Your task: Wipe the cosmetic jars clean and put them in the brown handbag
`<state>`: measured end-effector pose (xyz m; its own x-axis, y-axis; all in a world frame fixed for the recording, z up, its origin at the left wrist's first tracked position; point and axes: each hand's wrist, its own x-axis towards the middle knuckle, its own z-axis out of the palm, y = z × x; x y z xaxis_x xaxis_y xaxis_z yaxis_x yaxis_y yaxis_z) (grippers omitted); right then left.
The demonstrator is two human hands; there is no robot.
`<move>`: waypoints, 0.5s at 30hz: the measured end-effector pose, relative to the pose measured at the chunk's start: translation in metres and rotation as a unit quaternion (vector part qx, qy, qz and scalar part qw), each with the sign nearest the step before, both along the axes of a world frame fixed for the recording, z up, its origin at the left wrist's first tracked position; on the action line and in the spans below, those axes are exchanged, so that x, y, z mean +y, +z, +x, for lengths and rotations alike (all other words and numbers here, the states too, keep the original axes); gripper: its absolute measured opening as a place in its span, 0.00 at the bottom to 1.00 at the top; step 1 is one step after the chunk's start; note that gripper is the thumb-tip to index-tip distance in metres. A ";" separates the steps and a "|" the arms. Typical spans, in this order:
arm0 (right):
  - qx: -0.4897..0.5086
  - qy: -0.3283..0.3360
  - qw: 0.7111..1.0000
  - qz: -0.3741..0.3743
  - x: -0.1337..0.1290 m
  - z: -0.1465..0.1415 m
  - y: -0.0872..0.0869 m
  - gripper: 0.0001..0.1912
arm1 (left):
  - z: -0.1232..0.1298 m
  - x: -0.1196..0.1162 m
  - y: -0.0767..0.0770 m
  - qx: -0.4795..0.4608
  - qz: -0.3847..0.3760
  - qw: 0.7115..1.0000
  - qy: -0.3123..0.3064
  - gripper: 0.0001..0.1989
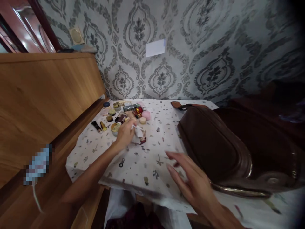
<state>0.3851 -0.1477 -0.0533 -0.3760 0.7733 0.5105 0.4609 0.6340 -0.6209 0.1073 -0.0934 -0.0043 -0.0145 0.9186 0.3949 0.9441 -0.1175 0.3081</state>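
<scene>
My left hand [125, 133] is closed on a crumpled white cloth [138, 131], which could also be a tissue. Just under the cloth lies a small dark red and white box [143, 139], partly covered. Beside that hand stands a round jar with a gold rim [115, 128]. My right hand [190, 178] hovers over the front of the table, fingers apart and holding nothing. A large brown leather bag [212, 143] with its zip undone lies close to the right hand.
Several cosmetics crowd the table's back left: a black tube [96, 126], a gold bottle [103, 126], a pink round item [146, 115] and a cream-lidded jar [142, 120]. A patterned white cloth [164, 136] covers the table. A wooden panel [52, 82] borders the left.
</scene>
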 end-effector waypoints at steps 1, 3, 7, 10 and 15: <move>-0.017 0.039 0.999 -0.027 0.013 -0.024 0.005 0.22 | -0.012 0.001 -0.002 0.005 0.001 1.000 0.024 0.13; -0.039 0.050 0.996 -0.064 0.040 -0.070 0.010 0.28 | -0.033 0.002 -0.008 0.037 -0.009 0.997 0.073 0.13; -0.090 0.025 0.990 -0.104 0.077 -0.126 -0.001 0.36 | -0.059 -0.003 -0.018 0.112 -0.022 0.984 0.140 0.15; -0.067 0.010 0.994 -0.087 0.090 -0.140 -0.021 0.35 | -0.070 -0.003 -0.023 0.118 -0.043 0.983 0.131 0.17; -0.006 0.014 0.997 -0.074 0.100 -0.140 -0.048 0.34 | -0.081 0.001 -0.031 0.076 -0.104 0.987 0.095 0.19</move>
